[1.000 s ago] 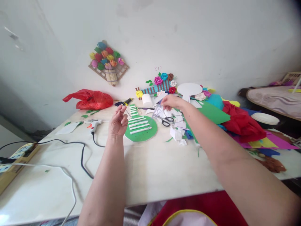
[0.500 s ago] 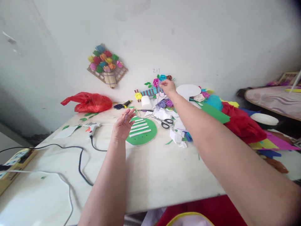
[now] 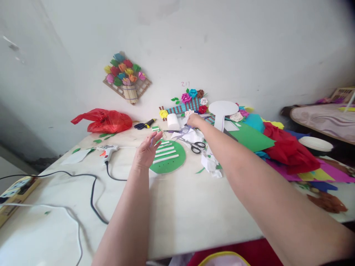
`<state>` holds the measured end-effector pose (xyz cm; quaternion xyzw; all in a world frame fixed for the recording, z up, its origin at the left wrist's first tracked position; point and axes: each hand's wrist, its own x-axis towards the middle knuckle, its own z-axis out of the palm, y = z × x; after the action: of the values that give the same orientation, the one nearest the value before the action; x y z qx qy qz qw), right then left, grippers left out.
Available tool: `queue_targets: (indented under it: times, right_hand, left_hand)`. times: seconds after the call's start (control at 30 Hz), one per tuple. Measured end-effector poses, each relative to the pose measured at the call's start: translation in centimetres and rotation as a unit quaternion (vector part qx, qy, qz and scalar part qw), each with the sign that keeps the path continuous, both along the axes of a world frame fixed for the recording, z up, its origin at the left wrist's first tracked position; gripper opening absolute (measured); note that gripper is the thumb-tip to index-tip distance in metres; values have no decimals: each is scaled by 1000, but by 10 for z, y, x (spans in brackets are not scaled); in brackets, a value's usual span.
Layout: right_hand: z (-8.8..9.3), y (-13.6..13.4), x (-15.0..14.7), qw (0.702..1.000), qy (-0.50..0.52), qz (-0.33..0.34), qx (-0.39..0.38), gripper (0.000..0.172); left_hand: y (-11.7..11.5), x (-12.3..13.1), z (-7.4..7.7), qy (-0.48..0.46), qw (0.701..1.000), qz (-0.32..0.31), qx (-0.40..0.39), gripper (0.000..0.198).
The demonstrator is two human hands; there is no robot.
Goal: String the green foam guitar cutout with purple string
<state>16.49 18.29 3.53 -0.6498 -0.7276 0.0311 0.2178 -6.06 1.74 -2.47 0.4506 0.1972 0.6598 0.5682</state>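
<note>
My left hand (image 3: 148, 150) hovers palm-up at the left edge of a green disc (image 3: 173, 167) that bears a row of white strips (image 3: 166, 158). Its fingers are spread, with a faint purple strand against them. Farther back, my right hand (image 3: 193, 120) reaches down to a purple tangle (image 3: 185, 129) among white paper scraps. Its fingers are curled and mostly hidden, so what they pinch does not show. Close by stand a white roll (image 3: 173, 121) and, nearer me, black-handled scissors (image 3: 198, 147).
A glue gun (image 3: 108, 152) and its cord lie left, before a red plastic bag (image 3: 107, 121). Pliers (image 3: 144, 124) rest at the back. A paper-flower piece (image 3: 180, 107) leans on the wall. Coloured paper sheets (image 3: 246, 136) and red crepe paper (image 3: 288, 147) heap at right. A power strip (image 3: 16, 195) sits far left.
My right hand has dropped from before the paper flowers, where it pinched a purple strand, down toward the purple tangle. My left hand has barely moved; its fingers look a little more spread.
</note>
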Motion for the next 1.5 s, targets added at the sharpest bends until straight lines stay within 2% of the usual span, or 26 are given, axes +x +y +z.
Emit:
queue_targets:
  times: [0.07, 0.13, 0.27, 0.37, 0.43, 0.47, 0.53, 0.57, 0.63, 0.7, 0.73, 0.77, 0.87, 0.93, 0.97, 1.0, 1.03, 1.13, 1.2, 1.23, 1.33, 1.4, 1.5]
  right_hand:
    - [-10, -9, 2, 998, -32, -39, -32, 29]
    - [-12, -19, 3, 997, -49, -59, -25, 32]
    - [-8, -51, -1, 995, -51, -41, 70, 29]
    - [-12, -89, -13, 985, -50, 73, 145, 37]
    - [-21, -120, -26, 966, -53, 189, 168, 40]
    - [-28, -136, -34, 942, -61, 273, 183, 38]
    - [-43, -165, -49, 862, -103, 450, 210, 36]
    - [-50, -177, -56, 822, -126, 512, 216, 36]
    - [-62, -193, -64, 756, -174, 593, 217, 37]
    - [-65, -196, -62, 726, -198, 625, 207, 34]
    - [-63, -194, -57, 727, -210, 624, 197, 30]
    - [-58, -189, -49, 745, -223, 600, 189, 31]
    - [-34, -170, -17, 849, -232, 425, 212, 32]
    - [-21, -164, -1, 896, -193, 327, 230, 30]
    - [-18, -165, 3, 910, -170, 303, 224, 30]
    - [-17, -170, 4, 918, -146, 304, 209, 30]
    - [-20, -178, 2, 917, -118, 333, 187, 30]
    - [-44, -213, -13, 868, -50, 480, 116, 30]
    - [-64, -235, -20, 858, -35, 501, 106, 49]
    - [-74, -243, -21, 867, -36, 487, 98, 58]
    - [-93, -243, -12, 917, -54, 392, 51, 65]
    - [-98, -228, -1, 948, -69, 311, 9, 68]
    - [-98, -199, 10, 972, -91, 217, -29, 69]
  left_hand:
    - [-1, 0, 1, 5, 1000, 3, -4, 24]
    - [-2, 0, 2, 7, 1000, 7, -11, 24]
    - [-3, -1, 5, -11, 1000, 9, -21, 29]
    - [-3, -4, 5, -28, 999, 12, -15, 36]
    - [-3, -6, 6, -35, 999, 17, -8, 41]
    - [-3, -8, 7, -37, 999, 20, -6, 43]
    - [-5, -11, 8, -38, 999, 30, -3, 47]
    - [-6, -13, 9, -36, 999, 35, -3, 48]
    - [-7, -15, 10, -32, 998, 45, 0, 49]
    - [-8, -17, 10, -33, 998, 48, 0, 48]
    - [-8, -17, 9, -33, 998, 45, -1, 48]
    - [-7, -16, 8, -34, 999, 40, -2, 48]
    - [-4, -12, 6, -27, 999, 20, -8, 49]
    - [-1, -8, 6, -18, 1000, 14, -14, 50]
    - [-1, -6, 5, -12, 1000, 13, -17, 50]
    - [0, -4, 5, -7, 1000, 11, -20, 50]
    - [0, -2, 5, -3, 1000, 8, -23, 50]
    - [-1, 1, 5, 3, 1000, -7, -25, 50]
    - [-2, 2, 4, 6, 1000, -13, -22, 50]
    - [-2, 2, 3, 7, 1000, -13, -20, 51]
    - [-1, 2, 3, 8, 1000, -6, -18, 53]
    - [0, 2, 2, 9, 1000, -1, -20, 54]
    - [0, 4, 2, 8, 1000, -2, -24, 56]
